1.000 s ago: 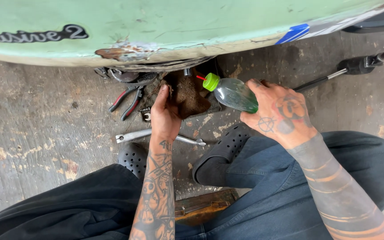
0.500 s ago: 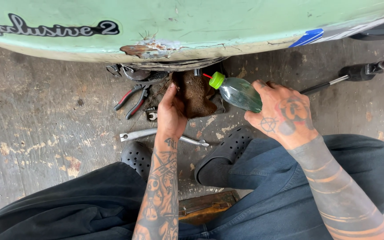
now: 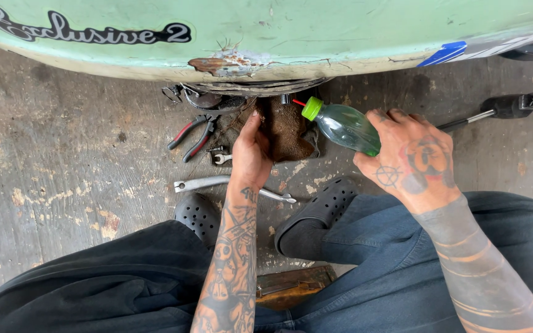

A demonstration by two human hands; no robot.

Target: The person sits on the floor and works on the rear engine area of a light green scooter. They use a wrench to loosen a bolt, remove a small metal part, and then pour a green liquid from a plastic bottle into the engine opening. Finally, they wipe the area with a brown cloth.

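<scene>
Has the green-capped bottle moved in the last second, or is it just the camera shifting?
Cannot tell. The bottle in the right hand sits about the same against the pliers and the rust patch; the small shift looks like camera movement.

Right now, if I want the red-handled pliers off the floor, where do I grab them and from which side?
Probably take the pliers by the two red handles, coming from the lower left, over open concrete. The handles splay that way, while the jaw end points up toward parts under the green body panel. The left hand is nearest; the right hand holds the bottle.
</scene>
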